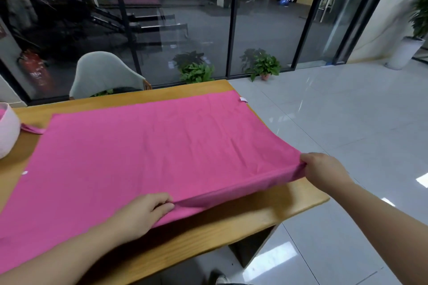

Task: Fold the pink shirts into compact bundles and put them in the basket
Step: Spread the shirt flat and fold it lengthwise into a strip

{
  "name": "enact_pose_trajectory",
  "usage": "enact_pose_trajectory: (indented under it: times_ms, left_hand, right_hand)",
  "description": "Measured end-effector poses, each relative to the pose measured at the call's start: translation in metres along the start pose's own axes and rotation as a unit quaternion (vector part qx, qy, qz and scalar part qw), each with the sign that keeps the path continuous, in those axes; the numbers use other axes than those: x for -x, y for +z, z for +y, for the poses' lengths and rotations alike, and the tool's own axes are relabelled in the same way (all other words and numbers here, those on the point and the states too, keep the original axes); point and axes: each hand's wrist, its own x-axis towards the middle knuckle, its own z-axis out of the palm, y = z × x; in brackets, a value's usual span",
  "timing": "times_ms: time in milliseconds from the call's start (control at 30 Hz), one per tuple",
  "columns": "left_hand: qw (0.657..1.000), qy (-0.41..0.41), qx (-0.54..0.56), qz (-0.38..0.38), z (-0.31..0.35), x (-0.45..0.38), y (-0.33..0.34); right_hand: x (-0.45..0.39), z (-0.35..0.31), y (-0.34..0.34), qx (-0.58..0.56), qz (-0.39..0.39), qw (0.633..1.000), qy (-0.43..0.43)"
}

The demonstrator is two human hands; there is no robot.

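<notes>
A large pink shirt [148, 150] lies spread flat over most of the wooden table [231, 217]. My left hand [141, 210] pinches its near edge at the middle, lifting that edge slightly. My right hand [324, 169] grips the near right corner, held just above the table's right edge. A small white label [243, 99] shows at the far right corner. At the far left stands a pale pink basket [7, 132], only partly in view, with a pink strip of cloth [32, 128] beside it.
A grey chair [104, 74] stands behind the table's far edge. Potted plants [196, 71] sit on the floor by the glass wall. Shiny tiled floor [347, 122] lies to the right of the table. A shoe [220, 279] shows below the near edge.
</notes>
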Motion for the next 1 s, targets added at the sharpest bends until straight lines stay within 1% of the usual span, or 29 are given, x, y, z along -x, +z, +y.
enact_pose_trajectory:
  times_ms: [33, 100, 133, 200, 267, 300, 367, 433, 500, 600, 633, 733, 800, 867, 933, 1000]
  left_hand:
    - [0.999, 0.01, 0.029, -0.022, 0.002, 0.003, -0.006]
    - [0.991, 0.026, 0.109, -0.07, 0.007, 0.008, -0.017]
    - [0.983, 0.029, 0.152, -0.099, 0.01, 0.012, -0.024]
    - [0.958, 0.008, 0.225, -0.176, 0.016, 0.017, -0.039]
    - [0.937, -0.002, 0.257, -0.235, 0.022, 0.016, -0.053]
    - [0.938, -0.005, 0.253, -0.239, 0.024, 0.012, -0.059]
    - [0.948, -0.015, 0.223, -0.227, 0.023, 0.0, -0.072]
    - [0.96, -0.02, 0.198, -0.198, 0.019, -0.017, -0.087]
    - [0.967, -0.015, 0.189, -0.17, 0.013, -0.034, -0.105]
    - [0.963, -0.021, 0.205, -0.171, 0.009, -0.068, -0.14]
    - [0.963, -0.028, 0.203, -0.175, 0.005, -0.081, -0.152]
    - [0.964, -0.051, 0.188, -0.179, -0.004, -0.125, -0.185]
    - [0.961, -0.088, 0.184, -0.187, -0.015, -0.161, -0.202]
    - [0.951, -0.137, 0.196, -0.198, -0.033, -0.199, -0.213]
    - [0.948, -0.174, 0.2, -0.176, -0.056, -0.238, -0.217]
    - [0.963, -0.19, 0.144, -0.128, -0.084, -0.279, -0.21]
  right_hand:
    - [0.003, 0.0, -0.006, 0.003, -0.01, 1.0, 0.012]
    - [0.01, 0.002, -0.017, -0.012, -0.002, 1.0, 0.015]
    - [0.013, 0.004, -0.022, -0.018, 0.003, 1.0, 0.011]
    - [0.013, 0.009, -0.033, -0.02, 0.01, 1.0, -0.006]
    - [0.006, 0.011, -0.04, -0.027, 0.036, 0.998, -0.031]
    - [0.001, 0.009, -0.041, -0.033, 0.05, 0.998, -0.038]
    - [-0.009, 0.004, -0.04, -0.058, 0.092, 0.993, -0.053]
    - [-0.022, -0.001, -0.039, -0.081, 0.126, 0.987, -0.06]
    - [-0.04, -0.004, -0.041, -0.092, 0.135, 0.985, -0.047]
    - [-0.079, -0.011, -0.054, -0.096, 0.148, 0.984, -0.035]
    - [-0.095, -0.014, -0.059, -0.089, 0.143, 0.985, -0.029]
    - [-0.152, -0.025, -0.068, -0.064, 0.081, 0.995, -0.005]
    - [-0.195, -0.034, -0.068, -0.045, 0.048, 0.998, -0.001]
    - [-0.239, -0.044, -0.058, -0.034, 0.025, 0.999, 0.004]
    - [-0.281, -0.052, -0.04, -0.033, -0.002, 0.999, 0.008]
    - [-0.321, -0.061, -0.012, -0.036, -0.028, 0.999, 0.013]
